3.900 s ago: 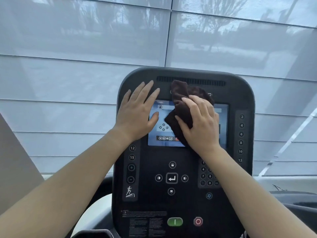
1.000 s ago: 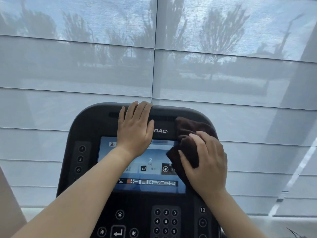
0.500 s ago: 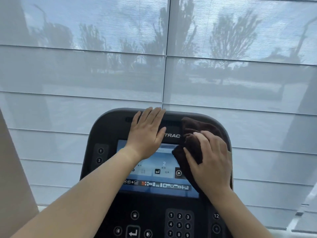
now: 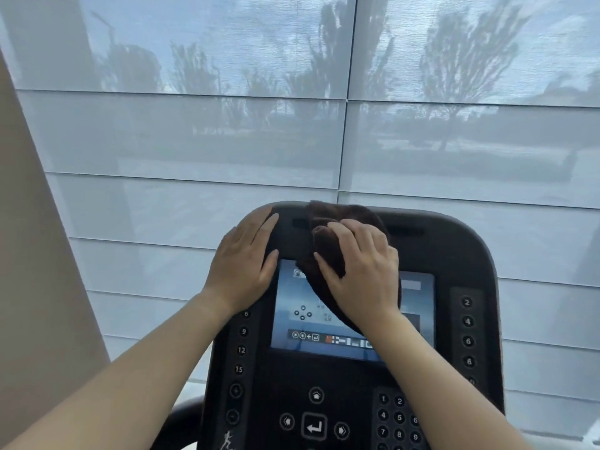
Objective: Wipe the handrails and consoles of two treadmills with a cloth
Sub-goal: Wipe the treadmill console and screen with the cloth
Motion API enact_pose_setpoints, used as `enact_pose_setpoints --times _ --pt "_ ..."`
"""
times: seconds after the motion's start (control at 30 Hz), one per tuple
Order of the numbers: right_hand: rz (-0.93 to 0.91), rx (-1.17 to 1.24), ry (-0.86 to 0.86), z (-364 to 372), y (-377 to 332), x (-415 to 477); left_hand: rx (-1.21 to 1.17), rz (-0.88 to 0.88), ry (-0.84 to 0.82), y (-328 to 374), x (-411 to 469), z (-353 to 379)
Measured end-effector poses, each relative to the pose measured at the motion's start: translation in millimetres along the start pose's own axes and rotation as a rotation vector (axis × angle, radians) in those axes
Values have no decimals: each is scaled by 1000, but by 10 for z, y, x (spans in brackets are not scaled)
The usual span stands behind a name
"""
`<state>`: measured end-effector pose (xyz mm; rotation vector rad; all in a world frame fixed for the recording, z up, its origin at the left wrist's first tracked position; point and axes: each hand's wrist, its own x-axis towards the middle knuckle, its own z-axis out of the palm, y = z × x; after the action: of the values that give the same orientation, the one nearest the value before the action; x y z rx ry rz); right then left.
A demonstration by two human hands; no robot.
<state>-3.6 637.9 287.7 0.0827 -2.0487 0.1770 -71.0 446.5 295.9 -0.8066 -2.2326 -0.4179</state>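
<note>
Both grips have slid leftward across the console (image 4: 454, 248) since a moment ago. The right grip (image 4: 360, 274) and its dark brown cloth (image 4: 328, 243) have left the right edge for the top middle, and the left grip (image 4: 242, 271) has shifted to the upper left corner. The left one lies flat with its fingers straight, holding nothing, and seems to steady the panel. The right one is clenched over the bunched cloth, thumb and fingers gathering it. The cloth laps over the console's top edge and covers the upper left part of the lit screen (image 4: 311, 323).

From where I stand, the step in hand looks like wiping the top band of one treadmill's console. The next move probably calls for drawing the cloth down over the screen and the button columns, then the keypad (image 4: 397, 417) at the lower right of the frame, pressing lightly so no key is triggered. A dark curved bar (image 4: 183, 414) at the bottom left may be a handrail, and it appears still to be done.
</note>
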Motion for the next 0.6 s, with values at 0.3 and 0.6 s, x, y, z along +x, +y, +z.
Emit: enact_pose_setpoints --times 0.3,0.6 --pt "90 -7 18 84 -234 297 -60 1 -31 -228 -245 1" --pt "-1 -20 11 231 -504 89 -91 40 -44 -359 -475 -54"
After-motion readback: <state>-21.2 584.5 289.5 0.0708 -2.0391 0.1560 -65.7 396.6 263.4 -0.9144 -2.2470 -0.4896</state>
